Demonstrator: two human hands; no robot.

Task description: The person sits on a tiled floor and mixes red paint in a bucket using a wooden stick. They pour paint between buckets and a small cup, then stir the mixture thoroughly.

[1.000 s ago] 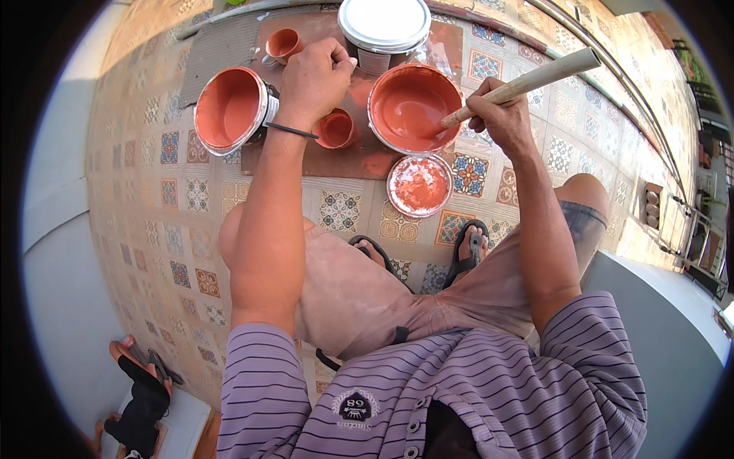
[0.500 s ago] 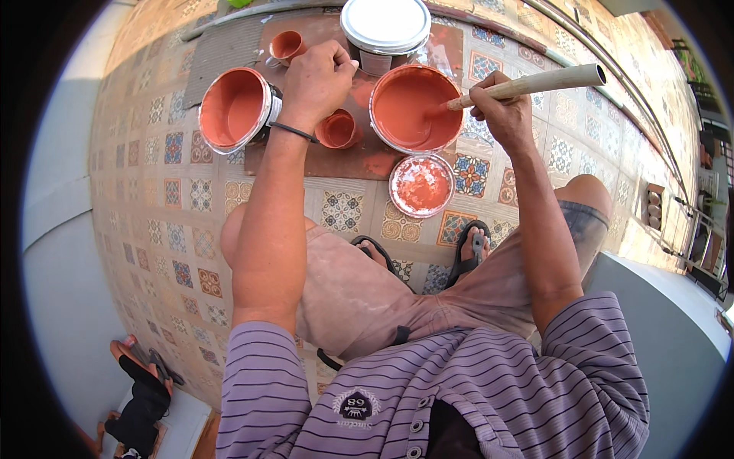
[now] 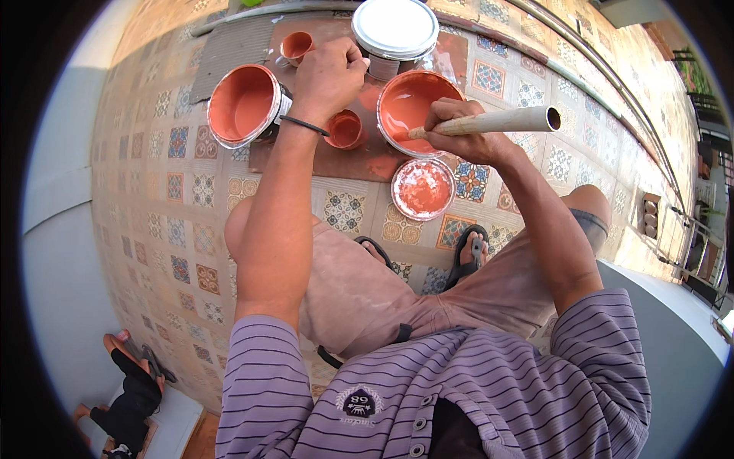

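Observation:
My right hand (image 3: 468, 134) is wrapped round a pale hollow pipe (image 3: 520, 120), whose lower end slants into an open bucket (image 3: 388, 138) of reddish-orange paint. The pipe's open end points off to the right. My left hand (image 3: 330, 74), with a black band at its wrist, is closed, fingers bent, above the board between the buckets. Whatever its fingers may hold is hidden. Below it stands a small paint-smeared cup (image 3: 344, 130); a second cup (image 3: 295, 46) with a handle is just beyond. Another open paint bucket (image 3: 278, 115) is at left, tipped slightly in view.
A white-lidded bucket (image 3: 394, 27) stands behind the paint. A paint-smeared round lid (image 3: 423, 189) lies nearer my feet. Everything rests on a brown board (image 3: 294, 162) and patterned tiles. Long pipes run along the far side. A person (image 3: 131, 409) in black is at lower left.
My right hand has moved left and nearer with the pipe, bringing its lower end to the bucket's near side. My left hand stays closed in about the same place.

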